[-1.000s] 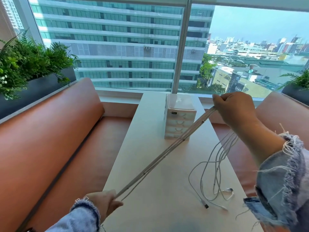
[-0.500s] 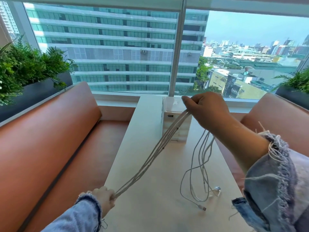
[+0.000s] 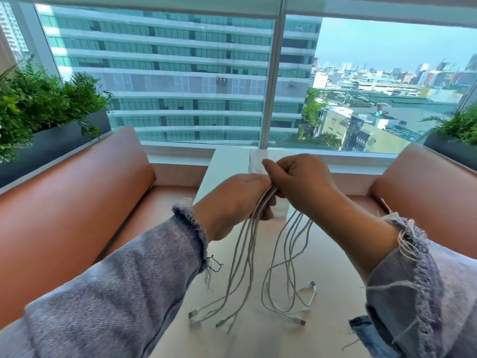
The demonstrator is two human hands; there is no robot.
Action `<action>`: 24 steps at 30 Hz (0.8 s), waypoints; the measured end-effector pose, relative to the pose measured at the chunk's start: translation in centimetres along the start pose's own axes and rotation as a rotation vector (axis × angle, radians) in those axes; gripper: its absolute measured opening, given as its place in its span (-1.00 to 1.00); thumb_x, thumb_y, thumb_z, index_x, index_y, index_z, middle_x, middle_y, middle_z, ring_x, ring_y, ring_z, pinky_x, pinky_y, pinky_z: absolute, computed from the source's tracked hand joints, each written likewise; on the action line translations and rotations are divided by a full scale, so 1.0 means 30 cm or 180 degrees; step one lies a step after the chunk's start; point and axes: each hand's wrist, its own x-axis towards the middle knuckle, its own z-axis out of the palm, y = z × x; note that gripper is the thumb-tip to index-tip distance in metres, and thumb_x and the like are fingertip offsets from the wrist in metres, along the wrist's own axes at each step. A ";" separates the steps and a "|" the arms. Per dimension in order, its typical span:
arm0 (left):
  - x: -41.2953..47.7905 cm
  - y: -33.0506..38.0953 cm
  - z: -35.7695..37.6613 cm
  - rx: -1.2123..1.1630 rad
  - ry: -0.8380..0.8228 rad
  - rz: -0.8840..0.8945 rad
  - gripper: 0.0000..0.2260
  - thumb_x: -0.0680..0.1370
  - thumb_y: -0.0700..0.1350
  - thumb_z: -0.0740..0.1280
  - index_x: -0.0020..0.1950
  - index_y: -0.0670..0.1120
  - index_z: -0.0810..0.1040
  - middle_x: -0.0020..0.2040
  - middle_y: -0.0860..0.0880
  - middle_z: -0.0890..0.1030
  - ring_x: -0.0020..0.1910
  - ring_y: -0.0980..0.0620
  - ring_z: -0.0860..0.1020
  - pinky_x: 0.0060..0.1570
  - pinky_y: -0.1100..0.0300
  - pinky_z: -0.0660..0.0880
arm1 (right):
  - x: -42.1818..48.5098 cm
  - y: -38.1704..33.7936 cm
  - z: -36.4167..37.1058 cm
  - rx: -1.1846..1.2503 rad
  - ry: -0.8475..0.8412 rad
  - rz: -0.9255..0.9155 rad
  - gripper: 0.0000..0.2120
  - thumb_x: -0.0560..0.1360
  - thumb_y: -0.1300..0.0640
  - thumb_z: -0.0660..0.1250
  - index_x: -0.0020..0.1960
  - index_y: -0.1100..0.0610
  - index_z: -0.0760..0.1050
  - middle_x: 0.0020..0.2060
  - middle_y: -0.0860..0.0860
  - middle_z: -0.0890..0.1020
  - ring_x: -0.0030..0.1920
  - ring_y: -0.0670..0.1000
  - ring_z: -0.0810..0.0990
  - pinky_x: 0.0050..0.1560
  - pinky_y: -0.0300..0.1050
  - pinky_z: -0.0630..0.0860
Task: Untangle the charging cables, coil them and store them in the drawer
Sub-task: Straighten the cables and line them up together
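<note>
Holding the white cables (image 3: 248,244) bunched at their middle, the left hand (image 3: 236,200) and right hand (image 3: 303,186) meet above the tabletop (image 3: 335,264), the fingers (image 3: 276,168) of both curled round the bundle. Gathered this way, the strands hang side by side with their plugs (image 3: 296,319) resting on the tabletop, probably ready for coiling. The drawer unit (image 3: 256,160) stands behind the hands, mostly hidden.

The left sleeve (image 3: 116,293) and right sleeve (image 3: 423,293) are faded blue-grey denim with frayed, thready cuffs (image 3: 192,228).

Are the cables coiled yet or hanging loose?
Loose, not coiled: left hand and right hand grip the cables up top; strands droop, plugs lying on the table.
</note>
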 end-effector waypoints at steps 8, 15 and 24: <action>0.009 -0.048 0.004 0.1494 0.0561 0.0487 -0.67 0.60 -0.01 0.20 -0.35 -0.02 0.46 -0.44 0.06 0.43 -0.52 0.15 0.31 -0.46 0.27 0.28 | -0.027 0.026 -0.029 0.0086 -0.0829 0.0409 -0.54 0.60 -0.06 0.13 -0.42 0.07 0.44 -0.52 0.01 0.41 -0.43 0.02 0.37 -0.31 -0.11 0.28; -0.019 -0.058 -0.001 0.1666 0.1006 0.0812 -0.69 0.59 -0.06 0.22 -0.36 -0.02 0.49 -0.53 0.11 0.44 -0.55 0.16 0.35 -0.53 0.34 0.24 | -0.009 0.032 -0.030 -0.0055 -0.0705 0.0193 -0.50 0.58 -0.16 0.14 -0.45 0.07 0.39 -0.58 -0.07 0.31 -0.50 -0.02 0.30 -0.37 -0.14 0.22; -0.037 -0.074 -0.018 0.1383 0.0911 0.0705 -0.67 0.59 -0.01 0.23 -0.37 -0.04 0.49 -0.45 -0.01 0.39 -0.54 0.11 0.26 -0.55 0.32 0.21 | -0.030 0.074 -0.021 0.0143 -0.0590 0.0196 -0.40 0.54 -0.22 0.19 -0.56 0.10 0.29 -0.64 -0.06 0.25 -0.57 -0.06 0.23 -0.39 -0.15 0.21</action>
